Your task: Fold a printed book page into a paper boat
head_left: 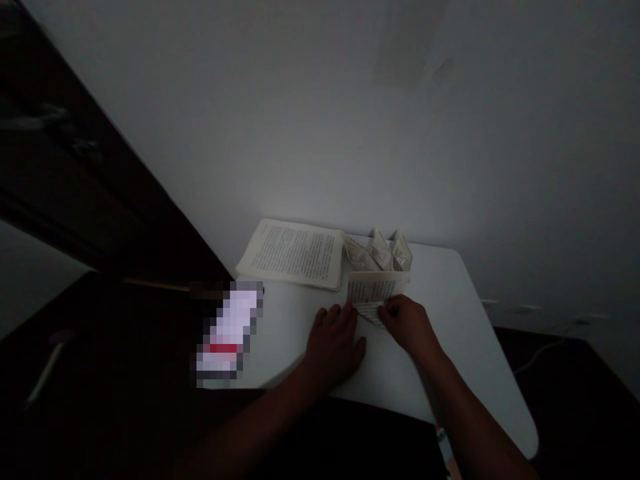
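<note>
A printed sheet of paper [373, 288] with a folded lower part lies on the white table [280, 320]. My left hand [334, 340] rests at the sheet's lower left corner, palm down, fingers spread, holding nothing. My right hand [407, 323] pinches the sheet's lower right edge between thumb and fingers. Just behind the sheet stand several folded paper shapes [382, 253] with pointed tops. To their left lies a stack of printed pages [295, 253].
A blurred-out phone-like object [233, 327] with a bright face lies at the table's left edge. The wall [320, 133] rises right behind the table. A dark door [65, 153] is at the left, and a white cable [550, 343] hangs at the right.
</note>
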Demonstrator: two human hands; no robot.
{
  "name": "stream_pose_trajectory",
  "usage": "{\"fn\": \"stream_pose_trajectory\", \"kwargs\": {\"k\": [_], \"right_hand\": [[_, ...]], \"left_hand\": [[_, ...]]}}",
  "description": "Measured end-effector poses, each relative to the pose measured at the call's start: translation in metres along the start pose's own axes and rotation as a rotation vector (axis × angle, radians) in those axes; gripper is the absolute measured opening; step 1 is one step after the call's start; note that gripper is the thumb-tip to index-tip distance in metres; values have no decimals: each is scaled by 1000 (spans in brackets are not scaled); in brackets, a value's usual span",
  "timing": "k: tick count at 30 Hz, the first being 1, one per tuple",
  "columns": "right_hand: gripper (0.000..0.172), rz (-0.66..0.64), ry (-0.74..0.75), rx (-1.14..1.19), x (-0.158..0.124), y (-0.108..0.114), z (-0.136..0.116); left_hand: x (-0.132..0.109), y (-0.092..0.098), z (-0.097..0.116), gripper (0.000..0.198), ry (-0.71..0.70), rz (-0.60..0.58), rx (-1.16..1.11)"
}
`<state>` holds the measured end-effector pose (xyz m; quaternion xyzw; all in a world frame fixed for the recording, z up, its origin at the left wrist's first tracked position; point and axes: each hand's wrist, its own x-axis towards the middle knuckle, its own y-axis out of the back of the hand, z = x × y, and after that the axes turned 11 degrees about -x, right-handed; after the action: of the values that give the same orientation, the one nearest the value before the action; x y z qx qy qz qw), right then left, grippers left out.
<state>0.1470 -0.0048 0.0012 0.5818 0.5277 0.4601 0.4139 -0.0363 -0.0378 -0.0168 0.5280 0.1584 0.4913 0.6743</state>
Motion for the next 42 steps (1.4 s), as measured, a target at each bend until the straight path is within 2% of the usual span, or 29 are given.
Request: {"fn": "stream_pose_trajectory", "kwargs": {"k": [8,15,26,34,42], "right_hand": [[26,-5,-13,-3,0,2,-1],[25,-26,27,4,2,0,3],[24,-45,-14,10,3,2,1],[24,-76,-14,-1,3,2,1],[23,-96,-28,-6,4,3,0]], "left_hand": [[1,3,1,50,11,-2,-23],[1,5,0,44,4,-17,-13],[1,8,0,40,9,-24,-27],[4,9,0,55,48,-49,-55],[5,13,2,48,25,-63,-53]]}}
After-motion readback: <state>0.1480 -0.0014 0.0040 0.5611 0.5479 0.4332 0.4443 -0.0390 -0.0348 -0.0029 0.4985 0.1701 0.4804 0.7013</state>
